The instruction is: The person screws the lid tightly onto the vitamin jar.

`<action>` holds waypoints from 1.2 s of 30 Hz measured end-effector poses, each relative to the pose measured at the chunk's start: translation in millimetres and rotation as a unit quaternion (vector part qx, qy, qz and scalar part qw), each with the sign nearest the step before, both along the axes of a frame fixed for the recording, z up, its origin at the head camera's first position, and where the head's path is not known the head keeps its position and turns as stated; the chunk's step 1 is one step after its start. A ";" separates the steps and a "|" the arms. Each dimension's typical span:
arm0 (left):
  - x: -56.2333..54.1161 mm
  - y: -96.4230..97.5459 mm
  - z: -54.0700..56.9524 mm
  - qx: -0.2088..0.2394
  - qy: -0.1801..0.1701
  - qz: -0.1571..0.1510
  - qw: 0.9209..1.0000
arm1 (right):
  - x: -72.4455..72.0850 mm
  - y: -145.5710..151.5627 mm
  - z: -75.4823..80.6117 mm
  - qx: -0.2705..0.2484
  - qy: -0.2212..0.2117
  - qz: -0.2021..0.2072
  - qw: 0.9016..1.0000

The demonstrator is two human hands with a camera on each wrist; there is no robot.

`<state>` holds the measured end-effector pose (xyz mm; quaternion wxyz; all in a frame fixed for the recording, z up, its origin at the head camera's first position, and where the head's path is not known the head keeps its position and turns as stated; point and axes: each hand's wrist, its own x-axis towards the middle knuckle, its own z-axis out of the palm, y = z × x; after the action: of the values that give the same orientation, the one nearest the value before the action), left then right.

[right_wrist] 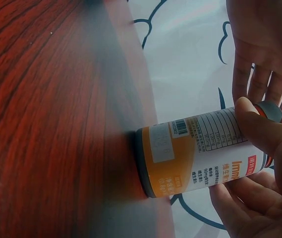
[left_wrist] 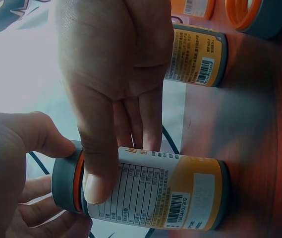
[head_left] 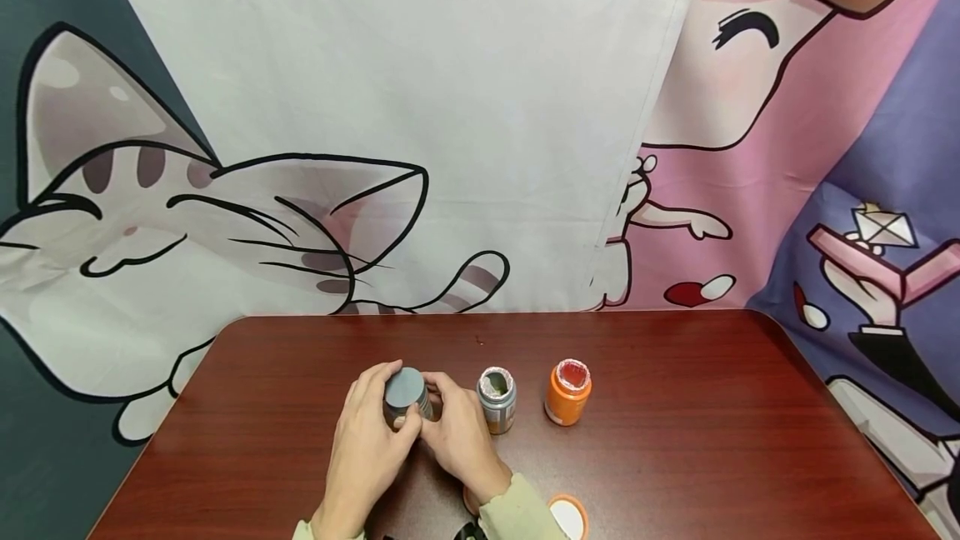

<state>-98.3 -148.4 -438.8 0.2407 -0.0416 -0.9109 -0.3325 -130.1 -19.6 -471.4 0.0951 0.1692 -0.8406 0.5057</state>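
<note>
Both hands hold a bottle (head_left: 423, 397) with a grey lid (head_left: 405, 388), standing upright on the table. My left hand (head_left: 371, 436) grips the lid, thumb and fingers spread round its rim. Lower down, my right hand (head_left: 461, 432) holds the bottle's body, its thumb (left_wrist: 98, 168) pressing just below the lid. An orange ring (left_wrist: 79, 181) shows between lid and body in the left wrist view. The white and orange label (right_wrist: 215, 144) carries a printed table and a barcode. To the right of the hands stands an open grey bottle (head_left: 501, 415) with ragged foil round its mouth.
Farther right is an open orange bottle (head_left: 567, 402), reddish inside, its rim also ragged with foil. An orange-rimmed lid (head_left: 567, 517) lies white inside up at the table's front. A grey lid with an orange inside (left_wrist: 267, 22) lies near the right wrist. A printed cloth (head_left: 450, 107) hangs behind the table (head_left: 712, 423).
</note>
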 end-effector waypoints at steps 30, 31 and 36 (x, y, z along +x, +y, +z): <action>4.1 7.6 5.0 0.040 -0.029 0.083 0.995 | 0.0 0.9 -1.3 0.006 -0.003 -0.001 1.000; 4.3 8.1 5.3 0.042 -0.029 0.083 0.995 | -0.1 0.9 -1.1 0.006 -0.004 0.000 1.000; 4.5 9.4 7.1 0.048 -0.040 0.085 0.994 | -0.9 1.3 -0.5 0.007 -0.014 0.000 1.000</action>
<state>-93.7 -139.0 -431.7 0.2333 0.0613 -0.9030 -0.3555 -131.0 -18.3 -471.9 0.0823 0.1633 -0.8451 0.5023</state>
